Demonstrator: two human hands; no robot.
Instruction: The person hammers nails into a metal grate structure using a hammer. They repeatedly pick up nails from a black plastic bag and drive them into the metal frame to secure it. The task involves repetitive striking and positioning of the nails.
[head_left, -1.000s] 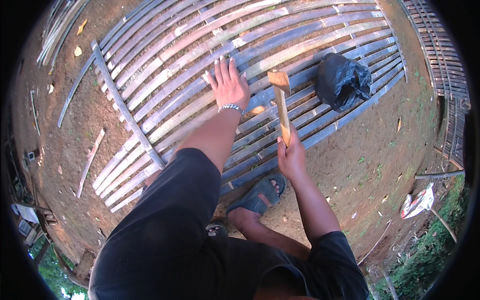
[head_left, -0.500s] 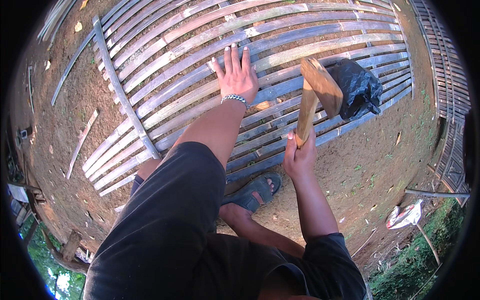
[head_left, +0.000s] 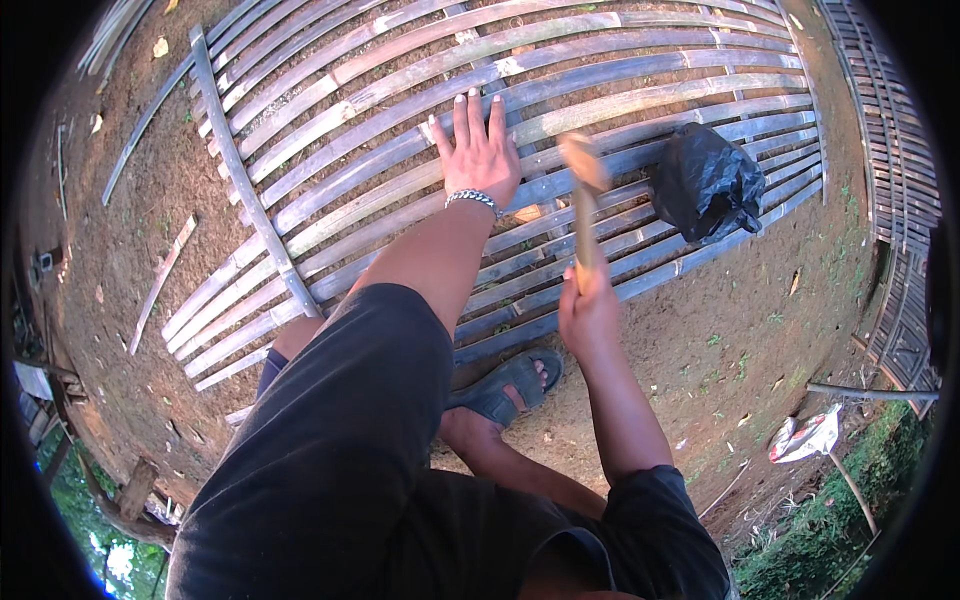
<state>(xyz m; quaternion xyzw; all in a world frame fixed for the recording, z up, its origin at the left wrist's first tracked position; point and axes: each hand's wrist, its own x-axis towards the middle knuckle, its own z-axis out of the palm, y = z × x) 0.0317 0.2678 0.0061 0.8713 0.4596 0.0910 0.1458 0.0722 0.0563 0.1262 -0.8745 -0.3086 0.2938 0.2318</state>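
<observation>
My left hand [head_left: 480,165] lies flat with its fingers stretched out on the slats of a bamboo panel [head_left: 400,190], a chain bracelet at its wrist. To its right, my right hand [head_left: 588,310] is closed around the handle of a wooden mallet [head_left: 586,220]. The mallet's head is blurred by motion and stands above the slats; whether it touches them I cannot tell. A knotted black plastic bag [head_left: 705,185] rests on the panel's right part, apart from the mallet.
A crosswise bamboo strip [head_left: 245,180] spans the panel's left end. Loose bamboo pieces [head_left: 163,285] lie on the bare soil. My sandalled foot [head_left: 510,390] stands at the panel's near edge. Another slatted bamboo panel [head_left: 890,150] and a white sack [head_left: 805,435] are at the right.
The mallet has swung left and turned, its head moving away from the black bag toward my left hand. My right hand shifted slightly left; my left hand stays nearly in place.
</observation>
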